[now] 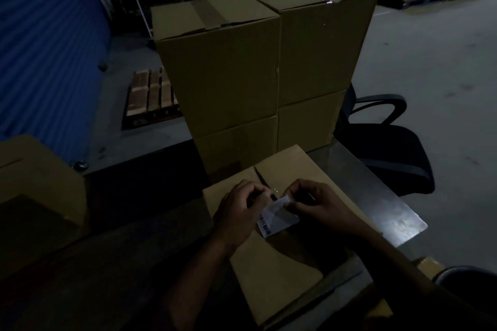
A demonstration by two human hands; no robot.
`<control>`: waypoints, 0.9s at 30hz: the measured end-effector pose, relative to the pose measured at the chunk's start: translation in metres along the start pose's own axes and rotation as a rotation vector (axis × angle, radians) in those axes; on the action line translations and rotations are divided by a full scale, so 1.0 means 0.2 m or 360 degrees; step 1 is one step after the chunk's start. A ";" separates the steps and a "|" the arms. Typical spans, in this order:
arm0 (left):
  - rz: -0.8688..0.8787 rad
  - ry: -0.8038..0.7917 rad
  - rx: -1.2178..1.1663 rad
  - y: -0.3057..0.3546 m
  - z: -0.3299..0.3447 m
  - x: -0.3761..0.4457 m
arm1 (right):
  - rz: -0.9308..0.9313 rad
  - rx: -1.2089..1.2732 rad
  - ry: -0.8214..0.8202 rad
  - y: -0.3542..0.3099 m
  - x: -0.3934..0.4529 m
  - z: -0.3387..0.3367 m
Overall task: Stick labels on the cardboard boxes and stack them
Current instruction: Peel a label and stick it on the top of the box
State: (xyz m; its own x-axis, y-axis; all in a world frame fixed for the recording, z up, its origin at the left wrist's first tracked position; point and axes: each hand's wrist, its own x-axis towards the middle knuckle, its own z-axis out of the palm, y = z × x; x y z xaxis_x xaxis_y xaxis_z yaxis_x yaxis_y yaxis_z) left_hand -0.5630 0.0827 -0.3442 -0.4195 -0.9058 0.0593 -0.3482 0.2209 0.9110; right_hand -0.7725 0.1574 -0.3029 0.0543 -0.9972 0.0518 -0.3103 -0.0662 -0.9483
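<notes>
Head view, dim warehouse light. A flat cardboard box (pixel 279 226) is lain on a dark table (pixel 398 220) at the lower centre. Above its top face both hands are held close together over a white label (pixel 277 219), barcode printed along its edge at 7 o'clock.

Left hand (pixel 239 209): fingers curled, label's edge at 9 o'clock apparently gripped between thumb and fingers; exact contact is lost in shadow. Right hand (pixel 314 203): fingertips pinched on the label's corner at 12 o'clock, where a small strip is seen lifted or folded back.

Step judged: the backing is being peeled from the label; nothing is yet stuck on this box. Whether the label rests on the cardboard or is held just above it cannot be told.

At 12 o'clock from the hands, a stack of taped boxes (pixel 242 67) is stood two wide and two high, just beyond the flat box. No labels can be made out on their near faces. Another box (pixel 35 177) is noted at 9 o'clock; an office chair (pixel 390 148) at 2 o'clock.

Next move, as judged: backing to be drawn fully off, label to be laid flat on the top face and pressed down with straight fingers, avoiding the centre seam. Only then is the box to be lifted to the stack.
</notes>
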 end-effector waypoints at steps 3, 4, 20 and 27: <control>0.0020 0.0013 0.0019 0.02 0.00 -0.01 | 0.0037 0.0111 -0.0031 -0.02 0.00 0.00; 0.0024 0.0014 0.0017 0.02 0.00 -0.01 | 0.0057 0.0153 -0.0037 -0.02 0.00 0.00; -0.0141 0.0123 -0.0114 0.09 0.04 -0.01 | 0.0436 0.1061 0.0570 -0.01 -0.24 -0.13; 0.0318 0.0024 0.0084 0.36 0.47 0.04 | 0.0446 0.1189 0.1458 0.08 -0.59 -0.32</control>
State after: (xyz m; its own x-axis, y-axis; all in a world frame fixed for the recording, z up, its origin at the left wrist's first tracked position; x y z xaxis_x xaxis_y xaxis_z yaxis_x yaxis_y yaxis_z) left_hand -0.6695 0.1251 -0.3159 -0.4722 -0.8473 0.2431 -0.3032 0.4151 0.8577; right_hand -0.8438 0.2716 -0.3044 -0.7116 -0.6493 -0.2683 0.4360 -0.1087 -0.8934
